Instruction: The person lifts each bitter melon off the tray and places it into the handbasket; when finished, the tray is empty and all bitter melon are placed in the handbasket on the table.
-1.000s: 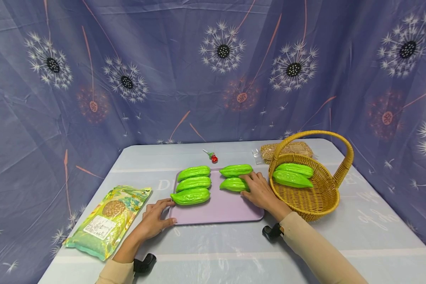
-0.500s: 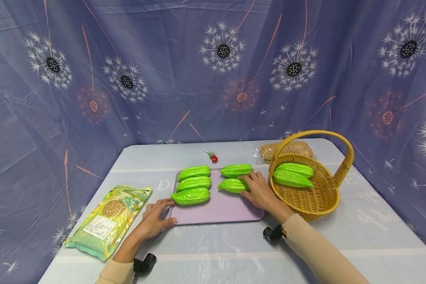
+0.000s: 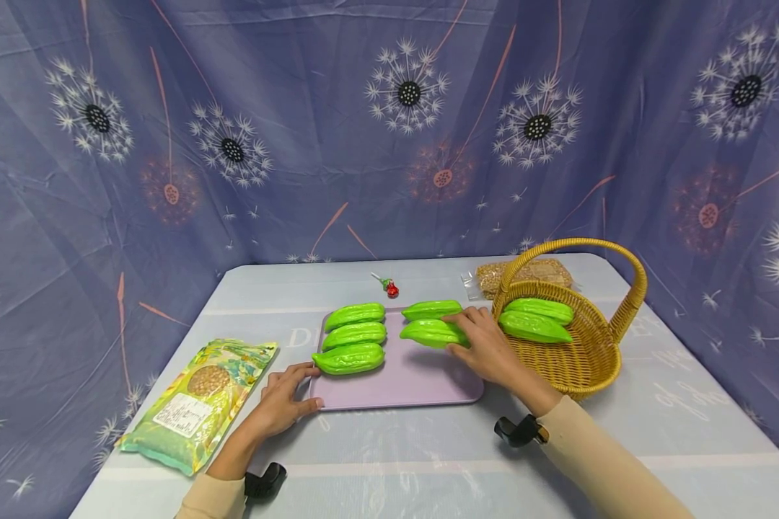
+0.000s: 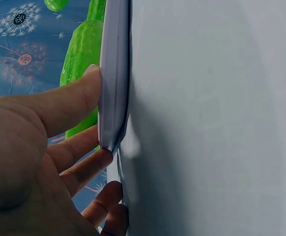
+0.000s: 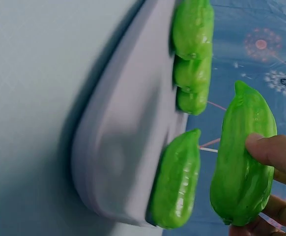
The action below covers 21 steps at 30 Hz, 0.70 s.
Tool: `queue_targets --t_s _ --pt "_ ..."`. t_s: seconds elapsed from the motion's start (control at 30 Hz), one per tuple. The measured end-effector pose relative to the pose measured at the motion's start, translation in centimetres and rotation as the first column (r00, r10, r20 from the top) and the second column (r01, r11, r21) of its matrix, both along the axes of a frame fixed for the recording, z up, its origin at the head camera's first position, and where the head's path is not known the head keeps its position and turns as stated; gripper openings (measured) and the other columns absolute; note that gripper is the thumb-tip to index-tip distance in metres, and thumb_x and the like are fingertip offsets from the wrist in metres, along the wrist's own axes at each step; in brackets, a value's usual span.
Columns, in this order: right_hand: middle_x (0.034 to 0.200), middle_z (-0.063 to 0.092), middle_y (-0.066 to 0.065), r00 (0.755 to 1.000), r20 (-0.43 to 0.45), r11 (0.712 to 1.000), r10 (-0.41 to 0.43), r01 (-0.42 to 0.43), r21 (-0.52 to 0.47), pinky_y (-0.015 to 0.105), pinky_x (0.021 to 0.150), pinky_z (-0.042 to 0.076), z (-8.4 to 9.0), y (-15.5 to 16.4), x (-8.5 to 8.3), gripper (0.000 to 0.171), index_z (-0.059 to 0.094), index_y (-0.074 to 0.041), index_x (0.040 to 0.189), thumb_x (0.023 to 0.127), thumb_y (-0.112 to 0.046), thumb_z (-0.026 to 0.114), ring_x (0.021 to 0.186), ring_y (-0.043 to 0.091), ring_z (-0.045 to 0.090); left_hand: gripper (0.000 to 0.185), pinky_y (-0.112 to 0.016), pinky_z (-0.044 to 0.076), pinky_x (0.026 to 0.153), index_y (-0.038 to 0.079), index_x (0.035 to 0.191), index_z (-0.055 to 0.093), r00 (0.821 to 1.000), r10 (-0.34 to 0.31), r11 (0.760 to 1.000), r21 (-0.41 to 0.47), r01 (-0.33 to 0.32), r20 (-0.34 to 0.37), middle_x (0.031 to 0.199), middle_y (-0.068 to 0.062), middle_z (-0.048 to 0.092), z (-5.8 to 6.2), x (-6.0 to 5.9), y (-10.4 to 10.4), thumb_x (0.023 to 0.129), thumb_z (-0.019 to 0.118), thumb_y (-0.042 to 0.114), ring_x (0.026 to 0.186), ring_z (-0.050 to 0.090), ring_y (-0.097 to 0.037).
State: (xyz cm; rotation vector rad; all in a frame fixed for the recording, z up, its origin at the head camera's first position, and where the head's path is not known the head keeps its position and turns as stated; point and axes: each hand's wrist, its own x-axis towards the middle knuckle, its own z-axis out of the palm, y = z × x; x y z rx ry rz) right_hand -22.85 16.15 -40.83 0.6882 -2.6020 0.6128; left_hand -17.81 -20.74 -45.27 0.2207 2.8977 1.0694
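In the head view my right hand [image 3: 483, 346] pinches a green bitter melon [image 3: 431, 333], thumb on the near side and fingers on the far side. The right wrist view shows this bitter melon [image 5: 243, 157] raised off the tray. Behind it another bitter melon [image 3: 431, 310] lies on the lilac tray [image 3: 396, 386]. Three more bitter melons [image 3: 353, 336] line up on the tray's left half. My left hand [image 3: 284, 398] holds the tray's near left corner; in the left wrist view the thumb [image 4: 81, 93] presses its rim.
A wicker basket [image 3: 558, 364] with a tall handle stands right of the tray, two bitter melons [image 3: 535, 319] inside. Behind it lies a clear bag of grain [image 3: 539, 272]. A green and yellow packet [image 3: 201, 404] lies at left, a small red-and-green wrapped item [image 3: 389, 287] behind the tray.
My right hand has taken the nearer bitter melon up off the tray and moved slightly up and to the right. The left hand stays at the tray corner.
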Motion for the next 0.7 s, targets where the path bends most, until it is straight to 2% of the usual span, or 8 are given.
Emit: queue_targets --t_s 0.17,0.4,0.7 --pt "0.105 0.058 0.006 1.0 -0.023 1.0 0.006 -0.006 -0.004 0.036 0.078 0.037 1.0 1.0 0.7 0.049 0.06 -0.013 0.121 0.076 -0.021 0.077 0.094 0.02 0.046 0.049 -0.05 0.023 0.091 0.01 0.124 0.057 1.0 0.002 1.0 0.002 -0.002 0.011 0.144 -0.011 0.044 0.0 0.0 0.0 0.079 0.073 0.022 0.12 0.034 -0.033" --pt "0.109 0.057 0.007 1.0 0.015 1.0 -0.013 0.013 -0.017 0.04 0.081 0.039 2.2 3.0 1.7 0.05 0.058 -0.013 0.124 0.078 -0.02 0.076 0.1 0.023 0.046 0.05 -0.049 0.024 0.09 0.01 0.124 0.057 1.0 0.001 1.0 0.0 -0.001 0.015 0.144 -0.01 0.043 0.1 0.0 0.0 0.079 0.074 0.022 0.12 0.034 -0.033" --pt "0.11 0.057 0.009 0.998 0.0 0.998 -0.058 0.058 -0.006 0.04 0.08 0.038 2.9 5.6 2.6 0.049 0.058 -0.012 0.124 0.079 -0.018 0.075 0.099 0.024 0.045 0.05 -0.049 0.023 0.091 0.01 0.124 0.058 1.0 0.004 1.0 -0.001 -0.004 0.011 0.144 -0.01 0.044 0.1 0.0 0.1 0.078 0.074 0.022 0.12 0.033 -0.033"
